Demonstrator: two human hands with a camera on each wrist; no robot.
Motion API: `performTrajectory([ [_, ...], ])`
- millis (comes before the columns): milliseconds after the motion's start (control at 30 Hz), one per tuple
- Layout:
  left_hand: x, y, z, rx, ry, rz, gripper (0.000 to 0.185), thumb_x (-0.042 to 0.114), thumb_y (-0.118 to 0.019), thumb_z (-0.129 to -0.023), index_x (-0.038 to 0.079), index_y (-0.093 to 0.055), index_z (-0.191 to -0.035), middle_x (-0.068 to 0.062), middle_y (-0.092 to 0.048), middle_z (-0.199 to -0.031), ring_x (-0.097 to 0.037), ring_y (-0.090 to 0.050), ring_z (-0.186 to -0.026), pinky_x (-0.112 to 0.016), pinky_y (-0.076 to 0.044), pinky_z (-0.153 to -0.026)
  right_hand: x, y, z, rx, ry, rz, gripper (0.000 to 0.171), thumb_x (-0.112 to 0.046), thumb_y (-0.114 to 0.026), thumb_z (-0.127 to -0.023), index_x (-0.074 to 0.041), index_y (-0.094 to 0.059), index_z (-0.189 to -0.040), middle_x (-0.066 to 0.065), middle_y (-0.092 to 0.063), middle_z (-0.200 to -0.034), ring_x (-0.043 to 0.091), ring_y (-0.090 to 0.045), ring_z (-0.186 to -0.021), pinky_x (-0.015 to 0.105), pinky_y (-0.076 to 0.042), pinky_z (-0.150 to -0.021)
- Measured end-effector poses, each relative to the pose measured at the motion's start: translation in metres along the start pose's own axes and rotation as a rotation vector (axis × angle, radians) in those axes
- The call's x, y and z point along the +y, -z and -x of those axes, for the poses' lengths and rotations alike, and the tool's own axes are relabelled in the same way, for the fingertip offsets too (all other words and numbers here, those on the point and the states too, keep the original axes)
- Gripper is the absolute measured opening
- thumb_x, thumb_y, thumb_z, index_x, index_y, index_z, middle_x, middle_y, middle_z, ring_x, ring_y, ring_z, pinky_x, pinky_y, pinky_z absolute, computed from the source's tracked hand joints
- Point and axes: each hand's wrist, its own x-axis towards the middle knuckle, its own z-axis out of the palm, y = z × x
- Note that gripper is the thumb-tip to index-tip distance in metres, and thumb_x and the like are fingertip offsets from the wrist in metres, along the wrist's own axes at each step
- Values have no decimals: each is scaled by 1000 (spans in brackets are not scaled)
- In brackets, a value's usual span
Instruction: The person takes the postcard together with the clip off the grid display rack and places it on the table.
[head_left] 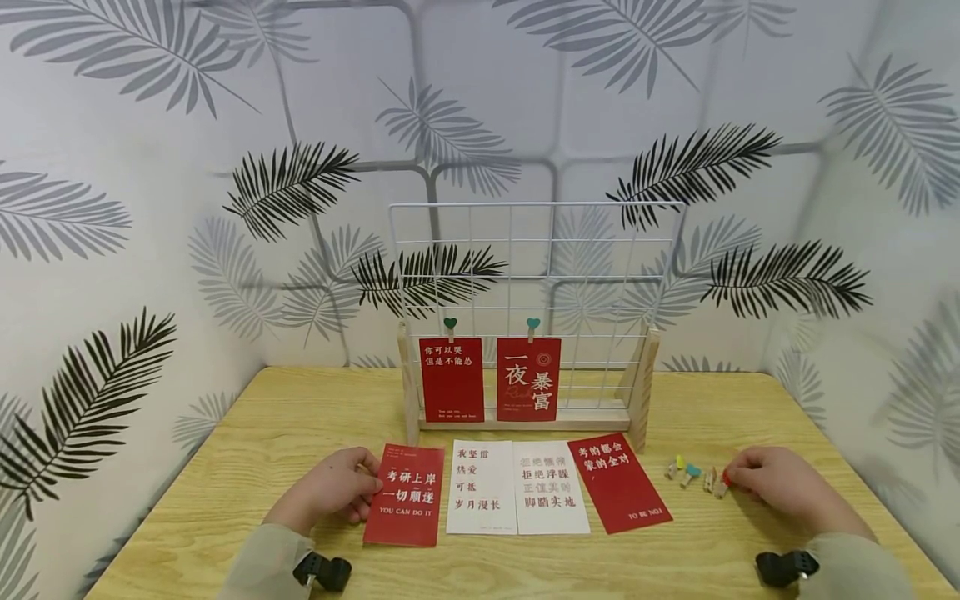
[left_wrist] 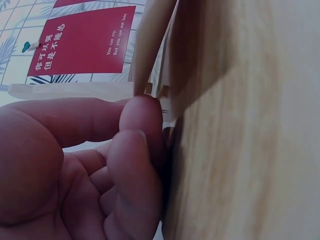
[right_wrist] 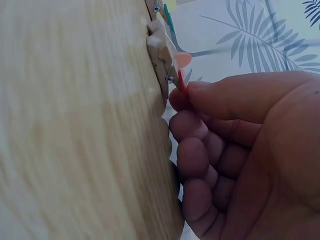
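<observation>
My left hand [head_left: 333,487] pinches the left edge of a red card [head_left: 405,498] with white lettering, which lies at the left end of a row on the table. In the left wrist view, thumb and forefinger meet on that card's raised edge [left_wrist: 152,42]. Over on the right, my right hand [head_left: 776,483] pinches a small wooden clothespin [right_wrist: 161,52] by its red end, the other fingers curled beneath. Several more clothespins [head_left: 690,475] with coloured tops lie just left of it. Two white cards [head_left: 482,492] and a tilted red card [head_left: 621,485] continue the row.
Behind the row stands a white wire grid [head_left: 600,275] in a wooden stand [head_left: 641,392]. Two red cards [head_left: 453,383] hang on it from clothespins with green and teal heart tops. A leaf-patterned backdrop [head_left: 480,83] encloses the wooden table [head_left: 247,433].
</observation>
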Motion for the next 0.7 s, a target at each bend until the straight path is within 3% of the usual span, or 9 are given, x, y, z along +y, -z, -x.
performTrajectory([
  [267, 4, 1, -1, 44, 21, -34, 15, 11, -65, -97, 3, -59, -109, -12, -65, -79, -21, -63, -58, -32, -54, -52, -3, 1, -6, 7, -1, 22, 21, -24, -57, -102, -10, -71, -94, 1, -58, -78, 19, -51, -73, 36, -40, -66],
  [700, 7, -2, 0, 22, 10, -30, 16, 11, -66, -95, 3, -56, -106, -13, -64, -72, -19, -61, -56, -31, -53, -52, -1, -3, -4, 22, -1, 13, 24, -28, -57, -103, -9, -70, -101, 1, -61, -82, 19, -54, -74, 35, -43, -67],
])
